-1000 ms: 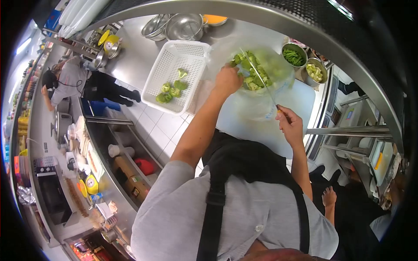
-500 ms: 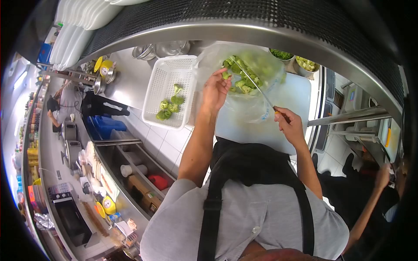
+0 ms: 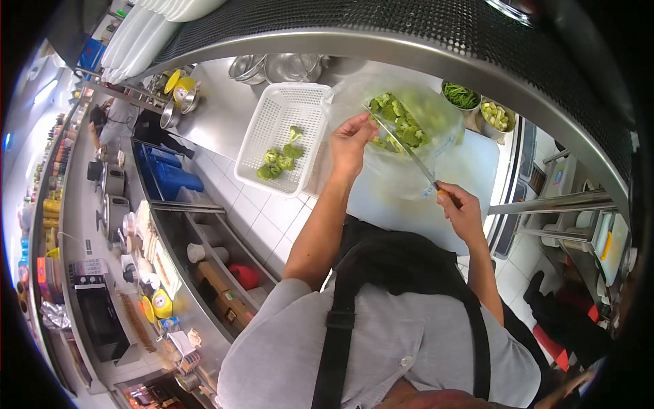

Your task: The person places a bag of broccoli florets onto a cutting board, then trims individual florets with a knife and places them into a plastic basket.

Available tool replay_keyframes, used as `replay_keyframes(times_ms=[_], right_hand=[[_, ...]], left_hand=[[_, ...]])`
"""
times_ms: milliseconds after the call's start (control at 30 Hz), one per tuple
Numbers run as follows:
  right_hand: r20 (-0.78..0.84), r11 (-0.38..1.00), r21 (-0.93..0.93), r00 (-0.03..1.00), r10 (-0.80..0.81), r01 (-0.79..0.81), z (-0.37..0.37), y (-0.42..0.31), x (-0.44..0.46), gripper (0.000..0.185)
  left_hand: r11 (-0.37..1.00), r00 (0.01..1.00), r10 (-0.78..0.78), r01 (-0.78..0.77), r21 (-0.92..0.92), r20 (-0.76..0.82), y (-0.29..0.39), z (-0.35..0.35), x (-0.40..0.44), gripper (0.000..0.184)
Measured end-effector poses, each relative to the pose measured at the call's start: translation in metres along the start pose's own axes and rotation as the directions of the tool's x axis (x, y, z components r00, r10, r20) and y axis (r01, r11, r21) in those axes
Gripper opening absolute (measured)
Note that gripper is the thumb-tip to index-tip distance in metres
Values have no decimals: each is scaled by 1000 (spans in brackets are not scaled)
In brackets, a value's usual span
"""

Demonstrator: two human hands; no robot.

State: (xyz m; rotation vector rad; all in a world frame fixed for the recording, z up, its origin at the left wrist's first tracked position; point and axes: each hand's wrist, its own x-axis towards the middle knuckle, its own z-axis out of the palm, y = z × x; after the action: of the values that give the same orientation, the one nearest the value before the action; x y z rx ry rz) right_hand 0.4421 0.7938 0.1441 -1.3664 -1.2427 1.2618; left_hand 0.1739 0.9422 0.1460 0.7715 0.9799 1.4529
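My right hand (image 3: 460, 206) is closed round the handle of a long knife (image 3: 411, 154), whose blade points up and left across the broccoli florets (image 3: 402, 123). These lie in and on a clear plastic bag (image 3: 436, 109) over a white cutting board (image 3: 470, 163). At the blade's far end, my left hand (image 3: 352, 142) has its fingers pinched together; what they hold is too small to make out. To its left stands a white perforated basket (image 3: 249, 146) with several broccoli pieces (image 3: 280, 159) inside.
Bowls of green cut vegetables (image 3: 460, 96) and pale chunks (image 3: 496, 116) stand behind the board at right. Metal bowls (image 3: 293, 67) are beyond the basket. A perforated shelf (image 3: 409, 41) crosses overhead. Other people are at far left (image 3: 119, 119) and lower right (image 3: 565, 320).
My left hand went from a pinch at the broccoli to spread fingers, then closed again near the knife tip. The knife stays in my right hand. The view has shifted.
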Motion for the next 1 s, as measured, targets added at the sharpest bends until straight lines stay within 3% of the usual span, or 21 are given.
replay_keyframes(times_ms=[400,500,633,733,767,800,833,867,900,1000], right_hand=[[-17,997,-79,1000,-25,23,1,3,0,29],[-9,999,-44,1000,14,-15,9,8,16,29],[-33,997,58,998,49,-47,7,3,25,29],[-50,997,50,997,54,-51,1,2,24,29],[-54,997,50,997,58,-56,0,2,23,28],[-55,997,49,997,62,-60,1,2,23,28],[-54,997,50,996,67,-65,2,2,23,28],[-54,996,50,996,71,-69,4,2,22,28],[-55,996,51,996,76,-73,5,2,21,28],[-47,997,59,997,54,-51,6,2,16,28]], left_hand=[[994,997,80,-78,81,-19,-2,4,-3,30],[971,999,37,-40,236,17,-8,10,-13,25],[997,999,-21,23,67,-26,6,-3,-4,16],[988,987,-139,144,55,-83,7,-38,39,17],[950,988,-142,153,274,-61,-2,-52,55,23],[808,999,-29,5,589,32,-5,-53,61,25],[556,987,45,-155,817,156,-11,-52,66,28],[228,953,71,-302,926,294,-18,-51,71,31],[-10,926,93,-365,931,365,-33,-55,76,36],[-48,909,-80,-412,910,408,-55,-63,84,29]])
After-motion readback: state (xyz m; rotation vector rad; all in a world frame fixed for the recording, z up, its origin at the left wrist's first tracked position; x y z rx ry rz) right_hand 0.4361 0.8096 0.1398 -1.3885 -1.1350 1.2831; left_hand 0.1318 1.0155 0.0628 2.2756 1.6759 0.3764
